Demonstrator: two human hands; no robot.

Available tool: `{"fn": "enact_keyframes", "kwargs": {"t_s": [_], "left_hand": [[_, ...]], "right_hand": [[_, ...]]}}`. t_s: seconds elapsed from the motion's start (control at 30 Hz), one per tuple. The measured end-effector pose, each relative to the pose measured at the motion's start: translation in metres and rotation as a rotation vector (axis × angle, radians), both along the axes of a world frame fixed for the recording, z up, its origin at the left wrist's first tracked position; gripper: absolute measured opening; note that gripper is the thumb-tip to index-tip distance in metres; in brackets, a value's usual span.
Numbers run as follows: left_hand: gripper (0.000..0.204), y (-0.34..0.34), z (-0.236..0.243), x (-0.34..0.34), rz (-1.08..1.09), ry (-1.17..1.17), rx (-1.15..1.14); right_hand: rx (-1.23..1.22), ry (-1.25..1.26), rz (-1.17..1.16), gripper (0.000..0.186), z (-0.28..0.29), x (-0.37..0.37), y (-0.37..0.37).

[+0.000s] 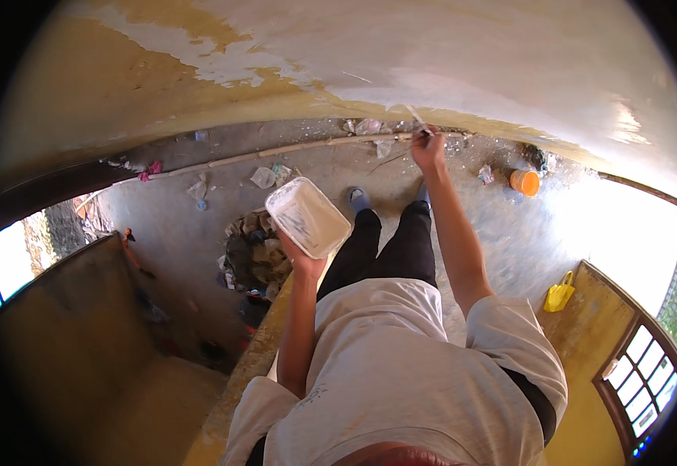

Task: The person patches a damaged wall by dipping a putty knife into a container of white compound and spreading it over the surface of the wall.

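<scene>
My left hand (304, 259) holds a white rectangular tray (273, 205) from below and the side, tilted in front of my body. White paste (327, 224) coats the inside of the tray. With my right arm stretched forward, my right hand (429, 151) is closed around the handle of a scraper (416, 115). Its pale, thin blade reaches up to the lower part of the wall (144, 97), and it seems to touch it. The wall is yellowish, with broad smooth white areas (462, 62) and ragged edges between the two colours. My fingers hide most of the scraper's handle.
A long pole (253, 158) lies along the wall's foot. Crumpled plastic bags (264, 178) and a rubbish heap (257, 252) are on the floor at left. An orange bucket (525, 182) stands at right, and a yellow bag (560, 293) hangs nearer. A ledge (233, 380) runs beside my left arm.
</scene>
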State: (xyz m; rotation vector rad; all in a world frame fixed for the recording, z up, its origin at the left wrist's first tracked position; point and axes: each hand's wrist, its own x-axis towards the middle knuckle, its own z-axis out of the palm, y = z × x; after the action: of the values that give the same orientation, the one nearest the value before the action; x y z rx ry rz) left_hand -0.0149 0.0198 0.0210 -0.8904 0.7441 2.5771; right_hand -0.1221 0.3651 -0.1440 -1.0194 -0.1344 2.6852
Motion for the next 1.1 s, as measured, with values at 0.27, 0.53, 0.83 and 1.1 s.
{"fn": "enact_keyframes", "kwargs": {"t_s": [0.27, 0.53, 0.83, 1.1], "left_hand": [[0.059, -0.001, 0.009, 0.001, -0.016, 0.021, -0.089], [0.058, 0.003, 0.019, 0.008, -0.053, -0.039, -0.133], [0.054, 0.033, 0.028, 0.004, -0.132, 0.027, -0.026], [0.055, 0.043, 0.036, -0.001, -0.201, -0.001, -0.115]], "right_hand": [[-0.285, 0.029, 0.168, 0.015, 0.013, -0.104, -0.118], [-0.377, 0.084, -0.219, 0.016, 0.002, -0.080, 0.020], [-0.031, 0.021, -0.130, 0.025, -0.036, 0.006, 0.035], [-0.141, -0.044, 0.174, 0.015, -0.027, -0.086, -0.075]]}}
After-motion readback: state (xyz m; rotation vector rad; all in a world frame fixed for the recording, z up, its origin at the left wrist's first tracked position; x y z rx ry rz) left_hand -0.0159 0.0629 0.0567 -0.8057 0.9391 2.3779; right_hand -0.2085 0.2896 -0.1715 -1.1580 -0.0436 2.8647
